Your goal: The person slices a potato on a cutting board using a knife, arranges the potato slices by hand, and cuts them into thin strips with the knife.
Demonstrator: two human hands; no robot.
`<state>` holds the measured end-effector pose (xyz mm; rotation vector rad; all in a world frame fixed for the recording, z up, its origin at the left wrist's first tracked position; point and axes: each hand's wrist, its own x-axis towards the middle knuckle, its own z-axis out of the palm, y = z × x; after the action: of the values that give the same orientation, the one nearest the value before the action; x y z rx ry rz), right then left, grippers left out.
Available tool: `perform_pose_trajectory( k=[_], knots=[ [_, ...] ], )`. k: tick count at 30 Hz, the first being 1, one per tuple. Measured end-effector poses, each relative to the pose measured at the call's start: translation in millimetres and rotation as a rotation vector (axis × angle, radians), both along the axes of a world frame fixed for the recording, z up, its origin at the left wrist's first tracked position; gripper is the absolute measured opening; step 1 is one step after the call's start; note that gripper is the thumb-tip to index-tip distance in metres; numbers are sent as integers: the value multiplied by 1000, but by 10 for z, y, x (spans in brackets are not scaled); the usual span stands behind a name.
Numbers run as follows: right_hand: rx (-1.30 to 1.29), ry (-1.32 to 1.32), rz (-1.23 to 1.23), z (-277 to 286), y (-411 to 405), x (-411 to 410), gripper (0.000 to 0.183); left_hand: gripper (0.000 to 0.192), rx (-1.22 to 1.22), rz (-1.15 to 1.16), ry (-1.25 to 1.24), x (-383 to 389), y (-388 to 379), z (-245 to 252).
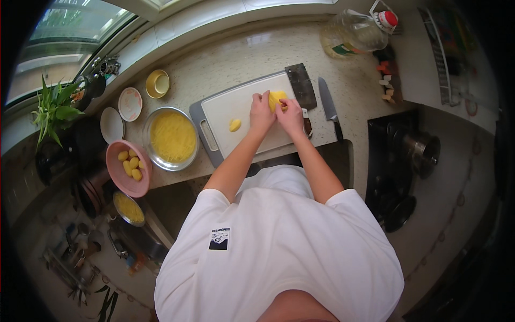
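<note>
On the right part of the white cutting board [251,139], my left hand [262,112] and my right hand [290,116] meet around yellow potato slices [277,98]. Both hands touch the slices with bent fingers. A small potato piece [235,125] lies on the board to the left. A cleaver [301,86] lies across the board's right end, its blade pointing away from me. Left of the board, a steel bowl [196,135] holds yellow potato shreds [173,136]. A pink bowl [148,177] with several peeled potatoes [134,162] stands beside it.
A kitchen knife [328,102] lies right of the board. Small dishes [130,104] and a gold-coloured metal bowl [157,83] stand at the left back. A large oil bottle [354,34] stands at the back right, a stove [386,161] at the right. A smaller bowl of shreds [129,209] is lower left.
</note>
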<state>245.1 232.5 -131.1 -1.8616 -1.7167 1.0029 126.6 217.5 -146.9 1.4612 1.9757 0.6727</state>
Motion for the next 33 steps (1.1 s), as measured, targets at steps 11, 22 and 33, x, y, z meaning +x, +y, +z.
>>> perform_pose_trajectory(
  k=[11, 22, 33],
  knots=[
    [-13, -94, -72, -260, 45, 49, 39, 69, -13, -112, 32, -37, 43, -27],
    [-266, 15, 3, -329, -47, -88, 29, 69, -27, -177, 11, -389, -94, -39],
    [-16, 158, 31, -248, -308, -105, 35, 70, 9, -149, 11, -423, -165, -56]
  ],
)
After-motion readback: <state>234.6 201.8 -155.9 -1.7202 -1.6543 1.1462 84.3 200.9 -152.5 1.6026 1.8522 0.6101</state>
